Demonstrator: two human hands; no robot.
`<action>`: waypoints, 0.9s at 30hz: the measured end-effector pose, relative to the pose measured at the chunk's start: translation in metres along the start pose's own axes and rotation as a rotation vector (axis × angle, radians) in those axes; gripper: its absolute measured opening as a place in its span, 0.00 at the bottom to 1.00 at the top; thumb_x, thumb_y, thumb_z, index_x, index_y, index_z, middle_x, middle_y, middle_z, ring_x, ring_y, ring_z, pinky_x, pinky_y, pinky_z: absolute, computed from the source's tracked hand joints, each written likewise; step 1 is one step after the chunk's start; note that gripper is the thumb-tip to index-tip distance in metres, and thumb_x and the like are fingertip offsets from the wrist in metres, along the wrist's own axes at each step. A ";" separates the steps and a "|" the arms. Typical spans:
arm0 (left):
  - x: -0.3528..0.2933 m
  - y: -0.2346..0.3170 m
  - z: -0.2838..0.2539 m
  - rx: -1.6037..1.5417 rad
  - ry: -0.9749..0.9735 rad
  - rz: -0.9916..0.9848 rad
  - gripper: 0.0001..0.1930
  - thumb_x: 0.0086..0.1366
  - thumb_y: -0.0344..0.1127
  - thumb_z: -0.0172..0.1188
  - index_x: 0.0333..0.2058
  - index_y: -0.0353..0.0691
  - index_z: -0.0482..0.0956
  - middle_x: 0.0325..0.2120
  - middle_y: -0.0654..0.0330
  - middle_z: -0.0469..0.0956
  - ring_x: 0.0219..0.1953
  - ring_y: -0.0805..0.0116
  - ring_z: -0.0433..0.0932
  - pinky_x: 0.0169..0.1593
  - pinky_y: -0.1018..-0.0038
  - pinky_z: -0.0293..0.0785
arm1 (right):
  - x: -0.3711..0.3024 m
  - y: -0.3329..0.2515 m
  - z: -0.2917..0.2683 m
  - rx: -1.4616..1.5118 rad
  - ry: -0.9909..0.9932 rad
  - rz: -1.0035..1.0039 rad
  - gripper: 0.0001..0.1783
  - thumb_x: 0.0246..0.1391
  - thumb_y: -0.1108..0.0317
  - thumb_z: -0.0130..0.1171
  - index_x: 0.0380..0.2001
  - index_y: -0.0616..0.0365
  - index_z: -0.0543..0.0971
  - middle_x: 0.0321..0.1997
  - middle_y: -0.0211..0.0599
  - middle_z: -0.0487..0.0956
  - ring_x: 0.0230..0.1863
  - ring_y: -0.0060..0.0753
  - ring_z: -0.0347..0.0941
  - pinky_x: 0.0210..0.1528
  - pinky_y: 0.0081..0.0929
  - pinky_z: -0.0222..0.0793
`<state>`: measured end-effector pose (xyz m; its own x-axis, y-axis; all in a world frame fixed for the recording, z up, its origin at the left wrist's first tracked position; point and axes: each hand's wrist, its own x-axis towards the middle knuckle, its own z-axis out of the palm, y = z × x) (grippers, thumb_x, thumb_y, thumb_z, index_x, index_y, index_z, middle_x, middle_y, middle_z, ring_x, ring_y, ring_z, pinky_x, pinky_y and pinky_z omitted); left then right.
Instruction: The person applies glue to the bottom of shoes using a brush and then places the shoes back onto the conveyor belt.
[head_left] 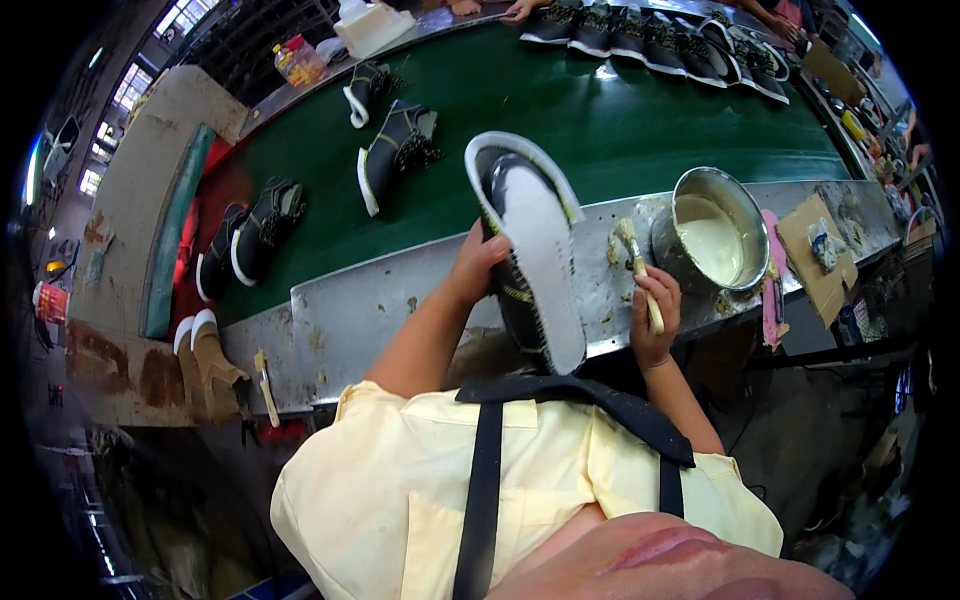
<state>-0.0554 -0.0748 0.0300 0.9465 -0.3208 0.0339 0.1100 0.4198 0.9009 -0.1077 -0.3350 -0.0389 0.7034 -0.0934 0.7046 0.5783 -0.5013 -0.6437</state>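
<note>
My left hand (477, 266) is wrapped round a dark shoe (515, 310), its underside turned up toward me. A whitish layer covers that underside, and a white rubber rim (550, 168) stands away from it around the upper end. Between the fingers of my right hand (657, 312) is the pale handle of a glue brush (641, 270), its caked bristles pointing away from me above the metal ledge. Right beside that hand, a metal pot (662, 240) holds cream-coloured liquid. The brush and the shoe are apart.
Dark shoes (392, 150) lie on the green conveyor belt (480, 95), with a row of several more (660, 45) at the far right. Brown boots (212, 365) and a second brush (265, 385) are at left. Cardboard (812, 250) lies right of the pot. Other people's hands (520, 10) show at the far edge.
</note>
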 end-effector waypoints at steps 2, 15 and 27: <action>0.005 0.000 -0.003 0.077 -0.009 0.000 0.45 0.44 0.54 0.66 0.57 0.34 0.60 0.47 0.55 0.71 0.48 0.65 0.72 0.53 0.69 0.67 | 0.002 0.000 0.002 0.010 0.004 0.012 0.08 0.53 0.75 0.57 0.38 0.62 0.77 0.44 0.48 0.75 0.45 0.43 0.72 0.47 0.32 0.69; 0.007 0.011 0.025 0.450 -0.054 0.147 0.58 0.36 0.57 0.72 0.61 0.33 0.54 0.50 0.49 0.68 0.53 0.58 0.67 0.58 0.67 0.62 | 0.028 -0.007 -0.080 0.187 0.173 0.098 0.12 0.62 0.70 0.49 0.46 0.66 0.73 0.46 0.47 0.75 0.43 0.39 0.75 0.47 0.30 0.74; 0.017 -0.001 0.019 0.356 -0.153 0.129 0.50 0.41 0.57 0.70 0.57 0.35 0.58 0.48 0.54 0.71 0.50 0.62 0.71 0.54 0.65 0.67 | 0.123 0.030 -0.123 -0.121 -0.053 0.600 0.21 0.52 0.53 0.62 0.37 0.61 0.81 0.26 0.31 0.79 0.25 0.18 0.72 0.29 0.19 0.67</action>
<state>-0.0449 -0.0967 0.0374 0.8867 -0.4187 0.1960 -0.1436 0.1536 0.9776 -0.0546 -0.4667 0.0655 0.9133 -0.3477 0.2121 0.0265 -0.4690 -0.8828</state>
